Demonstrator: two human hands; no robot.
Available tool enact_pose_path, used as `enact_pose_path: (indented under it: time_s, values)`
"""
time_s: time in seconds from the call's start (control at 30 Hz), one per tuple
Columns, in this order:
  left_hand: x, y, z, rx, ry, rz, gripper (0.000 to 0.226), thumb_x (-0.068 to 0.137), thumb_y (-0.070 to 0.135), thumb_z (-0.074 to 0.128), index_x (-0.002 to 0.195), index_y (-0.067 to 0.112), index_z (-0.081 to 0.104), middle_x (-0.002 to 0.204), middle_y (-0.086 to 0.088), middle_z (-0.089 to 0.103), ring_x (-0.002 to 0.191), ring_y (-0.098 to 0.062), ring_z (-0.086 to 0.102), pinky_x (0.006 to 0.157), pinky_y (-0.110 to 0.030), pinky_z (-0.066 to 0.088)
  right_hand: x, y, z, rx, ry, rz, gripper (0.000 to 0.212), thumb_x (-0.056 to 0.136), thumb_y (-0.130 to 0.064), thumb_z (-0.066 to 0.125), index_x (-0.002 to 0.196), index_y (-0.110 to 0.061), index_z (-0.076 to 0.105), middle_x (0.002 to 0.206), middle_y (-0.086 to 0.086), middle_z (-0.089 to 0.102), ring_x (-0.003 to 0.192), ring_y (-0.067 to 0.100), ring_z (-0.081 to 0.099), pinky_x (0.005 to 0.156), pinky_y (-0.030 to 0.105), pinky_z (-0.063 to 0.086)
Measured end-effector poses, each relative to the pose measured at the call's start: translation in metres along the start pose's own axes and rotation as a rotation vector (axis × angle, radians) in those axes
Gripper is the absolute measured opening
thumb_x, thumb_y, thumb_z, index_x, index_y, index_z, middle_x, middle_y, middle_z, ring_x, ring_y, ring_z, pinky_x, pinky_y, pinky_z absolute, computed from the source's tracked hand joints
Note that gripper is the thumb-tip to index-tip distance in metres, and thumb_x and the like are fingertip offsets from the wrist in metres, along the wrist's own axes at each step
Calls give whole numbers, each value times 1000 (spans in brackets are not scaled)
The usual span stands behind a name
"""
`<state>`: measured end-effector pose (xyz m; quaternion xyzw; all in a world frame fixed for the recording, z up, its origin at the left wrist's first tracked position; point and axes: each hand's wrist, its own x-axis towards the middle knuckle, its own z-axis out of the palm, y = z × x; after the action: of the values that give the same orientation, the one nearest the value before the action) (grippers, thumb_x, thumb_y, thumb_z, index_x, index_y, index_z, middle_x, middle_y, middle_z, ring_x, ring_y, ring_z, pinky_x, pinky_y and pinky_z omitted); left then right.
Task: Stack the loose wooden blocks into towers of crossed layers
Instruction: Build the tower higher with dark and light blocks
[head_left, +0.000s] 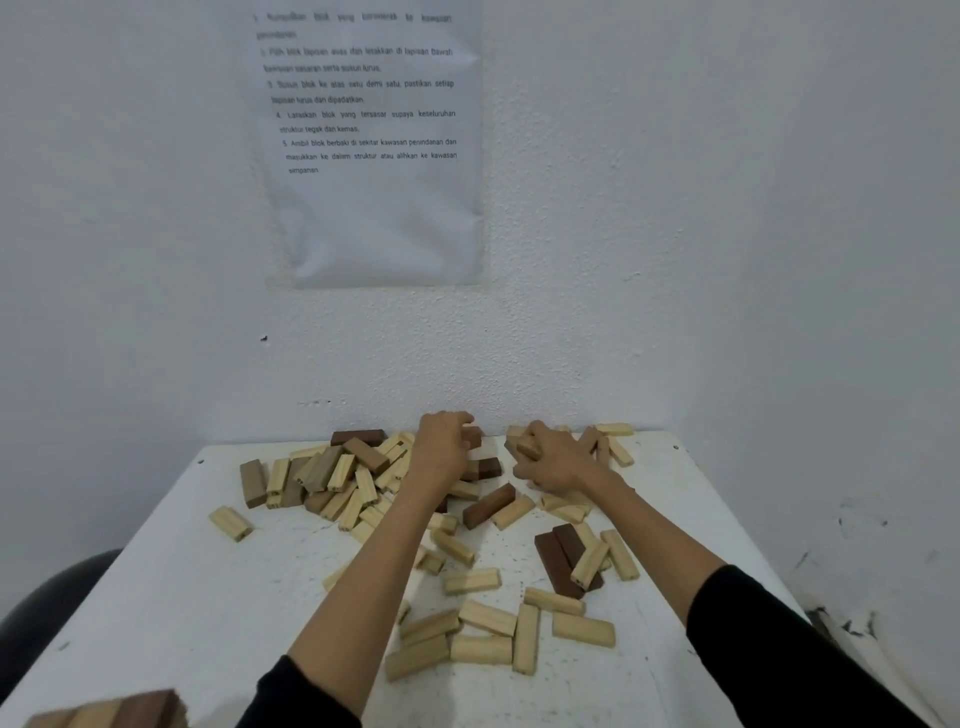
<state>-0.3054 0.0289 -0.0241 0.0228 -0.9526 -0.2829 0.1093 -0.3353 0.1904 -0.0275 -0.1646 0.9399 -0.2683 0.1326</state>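
left hand (441, 449): fingers pinch brown block (474, 436) | right hand (553, 465): fingers clench tan block (523, 447), just right of left fingers

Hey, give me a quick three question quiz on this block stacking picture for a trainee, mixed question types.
1. True or false: a finished tower stands in the middle of the table.
2. Where are the left hand and right hand? A) among the loose blocks at the wall end B) at the near edge C) off the table
3. Fill in: the block resting on the two dark blocks at right is ___ coloured.
Key: 1 false; 2 A; 3 light.
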Motion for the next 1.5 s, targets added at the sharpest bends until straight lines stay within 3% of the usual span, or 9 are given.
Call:
enact_pose_path:
  time_s: [0.23,0.43,0.5,0.73,1.0,1.1,1.23,1.33,1.5]
  values:
    - [-44,27,-39,-34,-27,11,27,92,6,48,115,5,63,110,-13,65,96,-24,60,71,-25,42,-49,-44,-13,-50,1,-51,46,82,-27,59,126,-23,46,103,5,63,84,22,61,81,35,49]
    - [-112,33,-57,-168,-109,-42,28,85,1,61,113,3,62,103,-11,63,90,-20,58,64,-21,45,-126,-72,-8,-11,-63,-31,41,82,-28,65,118,-14,52,101,4,62,80,19,64,77,32,53]
    - [-140,29,-54,-176,-158,-66,25,84,4,65,109,2,64,103,-14,64,85,-17,56,73,-30,52,-156,-74,4,-55,-78,-35,40,82,-25,63,120,-19,51,97,0,58,77,14,60,65,24,48]
    - [-219,7,-36,-213,-246,-141,32,82,8,69,112,0,62,111,-15,60,99,-26,58,84,-41,53,-222,-64,70,-17,-123,26,40,79,-25,64,116,-12,55,110,8,59,100,24,57,81,34,48]
    - [-254,1,-22,-212,-166,-154,21,83,14,68,101,5,69,107,-11,66,92,-22,60,87,-36,50,-245,-60,95,41,-134,30,61,82,-27,67,136,-15,42,134,11,46,117,25,48,84,27,39]
    - [-256,-3,-26,-199,-166,-193,34,85,20,67,117,7,62,115,-10,61,96,-26,61,86,-41,52,-245,-52,90,142,-131,83,60,85,-27,65,139,-18,40,130,10,50,107,23,52,78,25,41]
    - [-261,-8,-43,-266,-386,-137,71,73,18,79,135,16,45,122,-2,50,104,-19,56,86,-30,50,-247,-38,89,440,-52,179,42,91,-11,52,132,-12,45,77,8,58,59,15,55,54,23,54]
    - [-265,-11,-51,-248,-507,-63,89,64,10,84,139,21,38,131,0,45,111,-18,54,92,-31,48,-245,-37,93,335,45,136,30,93,-20,50,121,-15,53,68,2,59,61,16,57,59,27,53]
    - [-267,-11,-43,-267,-496,-2,83,64,2,82,135,19,44,133,-1,45,106,-19,53,90,-32,51,-242,-38,97,180,165,99,26,85,-26,62,110,-19,61,96,4,61,85,17,58,57,22,40]
